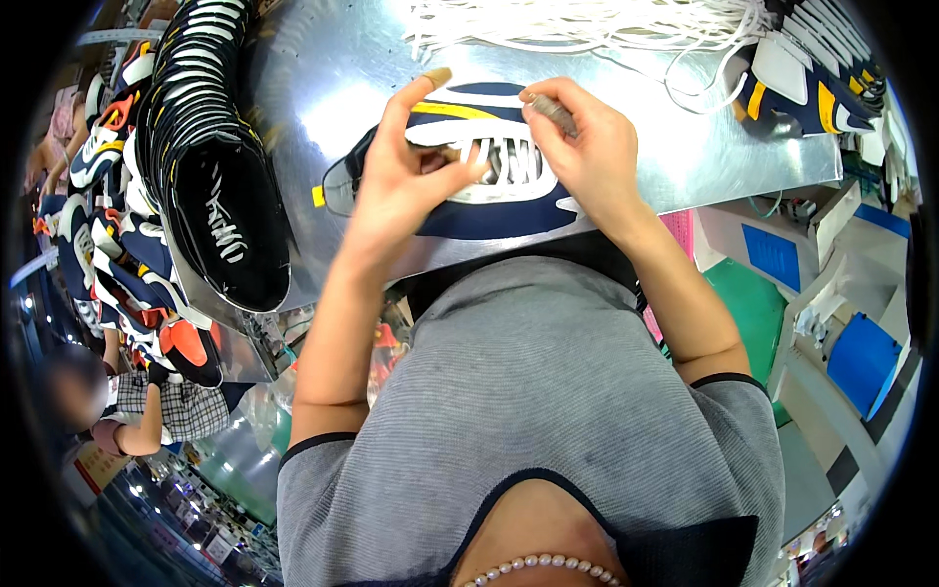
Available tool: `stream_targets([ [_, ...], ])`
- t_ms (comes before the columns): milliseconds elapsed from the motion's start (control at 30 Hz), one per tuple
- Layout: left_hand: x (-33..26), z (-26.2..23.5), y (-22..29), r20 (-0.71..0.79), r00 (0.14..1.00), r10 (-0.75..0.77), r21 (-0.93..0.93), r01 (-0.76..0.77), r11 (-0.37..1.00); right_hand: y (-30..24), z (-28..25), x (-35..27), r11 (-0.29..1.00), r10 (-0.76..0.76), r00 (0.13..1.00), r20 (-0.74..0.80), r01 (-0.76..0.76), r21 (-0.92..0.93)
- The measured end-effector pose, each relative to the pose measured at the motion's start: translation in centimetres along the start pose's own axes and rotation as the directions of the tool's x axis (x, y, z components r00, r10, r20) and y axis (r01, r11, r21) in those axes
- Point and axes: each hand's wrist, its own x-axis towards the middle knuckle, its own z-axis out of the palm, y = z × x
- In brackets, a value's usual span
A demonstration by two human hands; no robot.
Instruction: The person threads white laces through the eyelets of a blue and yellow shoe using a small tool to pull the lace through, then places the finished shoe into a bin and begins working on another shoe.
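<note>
A navy, white and yellow shoe upper [486, 218] lies on the metal tabletop, its yellow heel tab to the left. White shoelace [518, 162] crosses its middle in several rows. My left hand [403, 176] grips the upper beside the lacing, thumb over the laces and other fingers partly hidden at the opening. Its index finger, tipped with a tan cover, stretches toward the far side. My right hand [587, 142] is over the upper's right part, thumb and index finger pinched together; what lies between them is too small to tell. A grey-brown wrap covers one of its fingers.
Loose white laces [577, 24] are heaped at the far edge. Nested black shoe uppers [210, 147] form a long row at left; more uppers [807, 83] lie at far right. Colourful shoes [117, 235] fill a rack at left, near another person [161, 411]. Boxes [782, 245] stand at right.
</note>
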Motion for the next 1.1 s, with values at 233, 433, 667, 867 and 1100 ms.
stream_targets([
  [233,-0.2,-1.4,0.5,0.063,0.986,-0.156,-0.112,0.162,0.98,-1.6,-1.5,0.8,0.959,-0.279,0.923,0.267,0.254,0.123],
  [433,-0.3,-0.5,0.9,0.046,0.989,-0.142,-0.057,0.145,0.988,-1.3,-0.1,0.5,0.952,-0.255,0.941,0.221,0.205,0.227],
  [667,1.3,0.1,-0.3,-0.086,0.99,-0.114,0.005,0.115,0.993,-4.5,-1.4,-3.8,0.945,-0.319,0.844,0.432,0.253,0.206],
  [867,-1.8,-0.3,1.2,-0.054,0.995,0.085,0.523,-0.044,0.851,-3.4,-3.5,-5.2,0.875,0.186,0.927,0.327,-0.307,0.373],
  [1100,-5.2,-0.2,-0.7,0.053,0.927,0.371,0.823,-0.251,0.509,-2.5,-0.9,-4.6,0.872,0.338,0.826,0.451,-0.455,0.179],
])
